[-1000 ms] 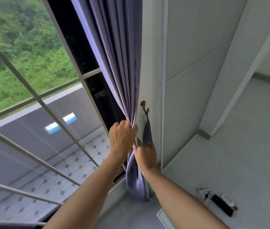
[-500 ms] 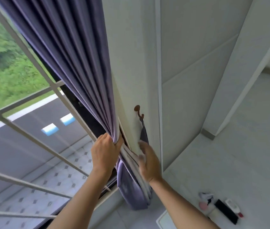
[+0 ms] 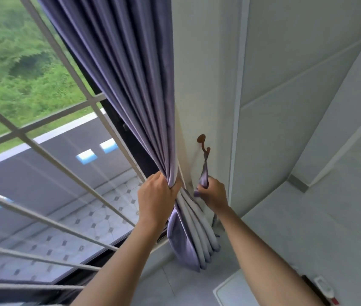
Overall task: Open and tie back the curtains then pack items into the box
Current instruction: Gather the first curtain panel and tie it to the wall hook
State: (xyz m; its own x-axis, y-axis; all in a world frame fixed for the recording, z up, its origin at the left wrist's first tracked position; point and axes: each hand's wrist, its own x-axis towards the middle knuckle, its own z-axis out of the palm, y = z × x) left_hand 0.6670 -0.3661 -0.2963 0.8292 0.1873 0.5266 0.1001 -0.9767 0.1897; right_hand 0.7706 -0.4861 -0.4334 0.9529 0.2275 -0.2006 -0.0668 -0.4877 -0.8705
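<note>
step: tying back. left hand [image 3: 156, 195] clenches the bunched curtain [image 3: 130, 85]; right hand [image 3: 213, 193] grips the tieback [image 3: 205, 175] on the hook [image 3: 202, 143]
next: probably wrap the tieback toward 9 o'clock, round the bunch

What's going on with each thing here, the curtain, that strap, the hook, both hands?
Purple curtain: drawn to the window's side, gathered into a bunch, not yet tied.
Tieback strap: one end hanging on the hook, lower part in the right hand, not around the curtain.
Wall hook: fixed to the wall, carrying the strap.
Left hand: grips the bunched curtain.
Right hand: holds the strap.
</note>
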